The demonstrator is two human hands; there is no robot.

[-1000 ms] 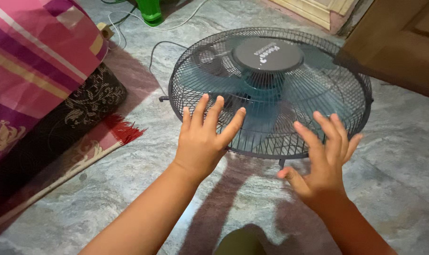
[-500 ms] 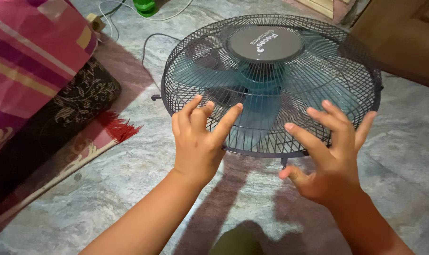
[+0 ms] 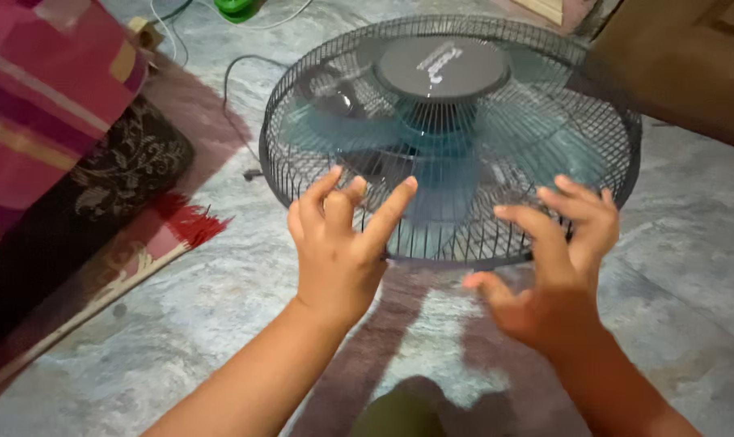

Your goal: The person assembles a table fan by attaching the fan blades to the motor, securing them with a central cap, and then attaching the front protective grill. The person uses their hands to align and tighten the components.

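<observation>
Head view: both hands closing on the fan's near rim

Head view, nearest first: a dark rounded shape at the bottom edge, too blurred to identify. Above it, left hand (image 3: 334, 251) raised, fingers (image 3: 387, 212) spread and curled, gripping nothing, tips at the edge of the fan guard (image 3: 452, 137), contact hard to call. Right hand (image 3: 557, 275) likewise open, fingers (image 3: 577, 206) hooked over the guard's near rim, thumb hanging free below it; touching or hovering, cannot tell.

Past the fingertips: dark wire guard lying face up on the grey marbled floor (image 3: 666, 243), teal blades (image 3: 448, 190) under the wires, round dark hub cap (image 3: 441, 66) beyond them. Left of the left fingers: red fringed rug (image 3: 181, 226), then a dark patterned cushion (image 3: 124, 174) beneath a pink striped cloth (image 3: 43, 89). Beyond the fan, a thin cable (image 3: 236, 89) trailing toward a green object (image 3: 236, 8) at the top edge; brown wooden panel (image 3: 690, 65) off to the far right.

Risks, as a judgement: fingertips slipping between the wires toward the blades. Cable close by, so a lift or turn could snag it. Uneven grip on the two sides could tilt the fan.
</observation>
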